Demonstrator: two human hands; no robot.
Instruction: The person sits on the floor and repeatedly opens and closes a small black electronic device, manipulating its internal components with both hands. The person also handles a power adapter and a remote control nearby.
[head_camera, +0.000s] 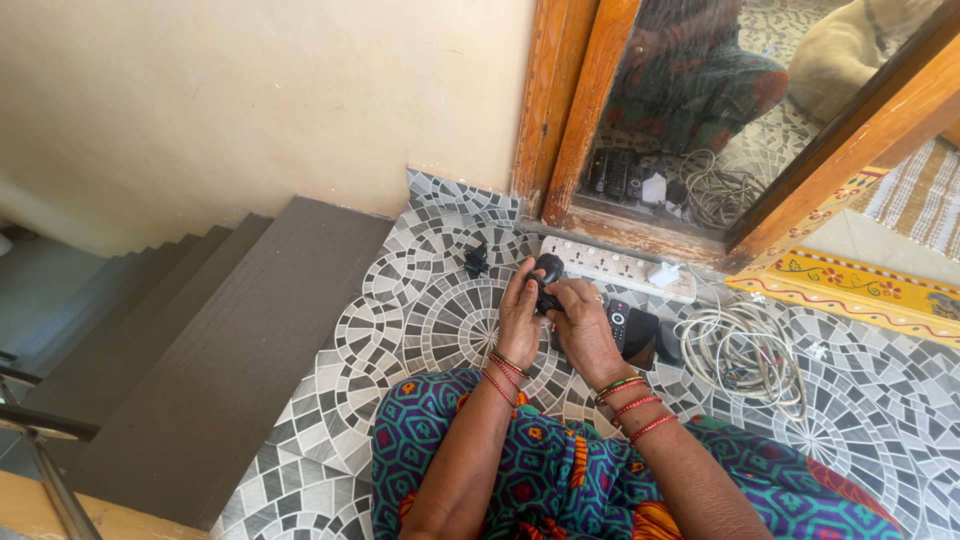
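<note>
**Two hands on a small black device over patterned tiles**

The left hand (519, 312) and right hand (583, 325) both close around a small black device (547, 275), held above the grey mosaic floor (400, 300). Just beyond lies a long white power strip (610, 266) carrying a white plug (663, 274). Black remotes (630, 330) rest beside the right hand, near coiled white cable (745, 350).

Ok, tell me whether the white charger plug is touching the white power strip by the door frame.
Touching. The head view shows the white charger plug seated on the right end of the white power strip, with no gap between them.
</note>
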